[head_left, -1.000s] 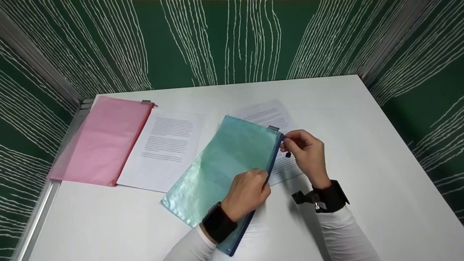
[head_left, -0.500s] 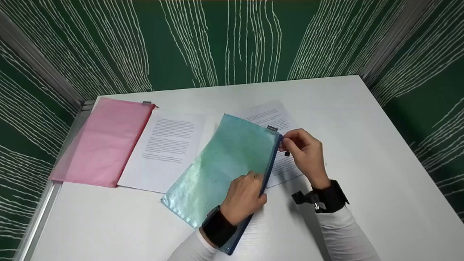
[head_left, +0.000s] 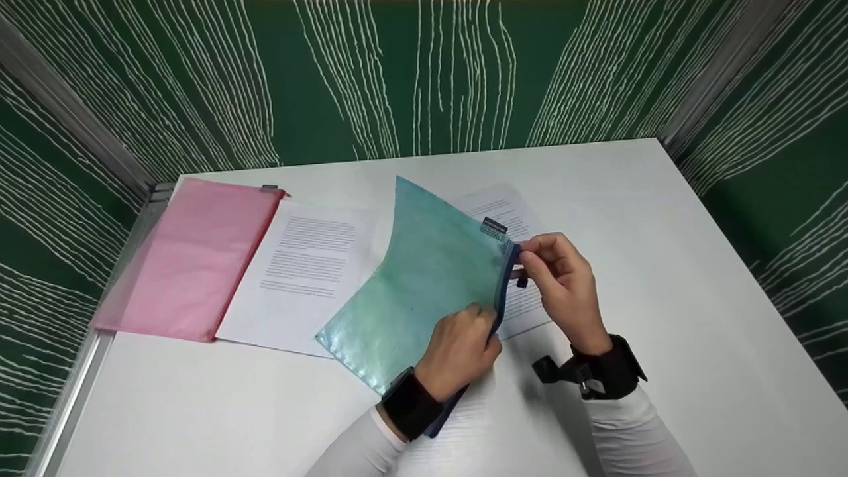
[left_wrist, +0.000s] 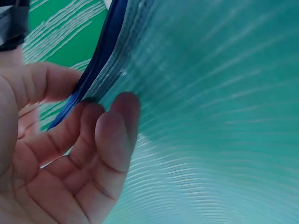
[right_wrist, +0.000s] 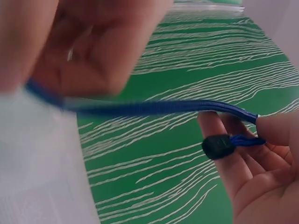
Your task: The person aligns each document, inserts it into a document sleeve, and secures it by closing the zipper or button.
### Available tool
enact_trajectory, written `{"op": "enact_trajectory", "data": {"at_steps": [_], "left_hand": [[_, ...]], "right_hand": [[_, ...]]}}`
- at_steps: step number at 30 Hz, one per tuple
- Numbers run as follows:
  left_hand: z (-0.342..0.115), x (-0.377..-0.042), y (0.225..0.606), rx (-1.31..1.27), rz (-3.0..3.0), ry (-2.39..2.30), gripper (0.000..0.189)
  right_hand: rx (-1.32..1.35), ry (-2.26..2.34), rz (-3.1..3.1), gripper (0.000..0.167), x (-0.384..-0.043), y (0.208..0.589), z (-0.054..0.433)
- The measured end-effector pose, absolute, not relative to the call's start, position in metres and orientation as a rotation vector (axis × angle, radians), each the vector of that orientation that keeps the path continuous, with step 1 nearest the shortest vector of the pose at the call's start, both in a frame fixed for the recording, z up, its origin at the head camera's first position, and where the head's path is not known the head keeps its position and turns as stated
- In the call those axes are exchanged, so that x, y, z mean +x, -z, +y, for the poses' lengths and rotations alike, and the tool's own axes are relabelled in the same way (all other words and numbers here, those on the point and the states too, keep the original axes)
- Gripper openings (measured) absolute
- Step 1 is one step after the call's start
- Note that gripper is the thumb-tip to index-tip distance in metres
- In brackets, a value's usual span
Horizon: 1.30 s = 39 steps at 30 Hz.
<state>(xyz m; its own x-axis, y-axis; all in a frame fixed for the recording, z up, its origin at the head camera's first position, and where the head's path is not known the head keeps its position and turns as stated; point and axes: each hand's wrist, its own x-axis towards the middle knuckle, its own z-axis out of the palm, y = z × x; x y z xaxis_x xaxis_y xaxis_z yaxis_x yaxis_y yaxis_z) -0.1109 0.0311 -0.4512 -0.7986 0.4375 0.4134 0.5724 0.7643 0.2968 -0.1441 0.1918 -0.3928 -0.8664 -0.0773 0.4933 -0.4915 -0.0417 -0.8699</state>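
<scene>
A translucent teal zip pouch with a dark blue zipper edge is held at a slant over the table. My left hand grips it partway along the zipper edge; in the left wrist view, the thumb and curled fingers pinch the blue zipper. At the pouch's upper right corner, my right hand pinches the zipper end between thumb and fingers. A black pull tab on a blue cord hangs by those fingers in the right wrist view. Near that corner sits a small dark label.
Behind the pouch, a printed sheet is partly covered. To the left lie another printed sheet and a pink zip pouch on the white table. Green walls with white lines surround the table.
The teal pouch has been lifted and bent, its far left corner rising and its lower corners shifting up and right. Both hands keep their grip; the left has moved slightly up and right.
</scene>
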Motion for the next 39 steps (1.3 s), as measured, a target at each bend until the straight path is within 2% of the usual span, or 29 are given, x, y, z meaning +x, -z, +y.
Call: {"op": "enact_trajectory", "data": {"at_steps": [8,14,19,27,35,39], "left_hand": [[0.041,-0.136,0.441,-0.720,-2.485,0.634,0.002],[0.045,-0.148,0.422,-0.798,-2.404,0.714,0.022],[0.049,-0.153,0.409,-0.947,-2.351,0.825,0.025],[0.051,-0.149,0.401,-1.131,-2.267,0.945,0.010],[0.050,-0.138,0.405,-1.246,-2.337,0.851,0.014],[0.038,-0.128,0.413,-1.314,-2.468,0.893,0.018]], "right_hand": [[0.766,-2.085,-1.699,0.010,-0.127,0.376,0.192],[0.821,-2.001,-1.643,0.010,-0.114,0.365,0.192],[0.886,-1.981,-1.582,0.007,-0.106,0.361,0.190],[1.067,-1.910,-1.516,0.007,-0.101,0.357,0.183],[1.102,-1.744,-1.700,0.004,-0.097,0.355,0.180],[1.094,-1.637,-1.870,0.013,-0.096,0.351,0.177]]}}
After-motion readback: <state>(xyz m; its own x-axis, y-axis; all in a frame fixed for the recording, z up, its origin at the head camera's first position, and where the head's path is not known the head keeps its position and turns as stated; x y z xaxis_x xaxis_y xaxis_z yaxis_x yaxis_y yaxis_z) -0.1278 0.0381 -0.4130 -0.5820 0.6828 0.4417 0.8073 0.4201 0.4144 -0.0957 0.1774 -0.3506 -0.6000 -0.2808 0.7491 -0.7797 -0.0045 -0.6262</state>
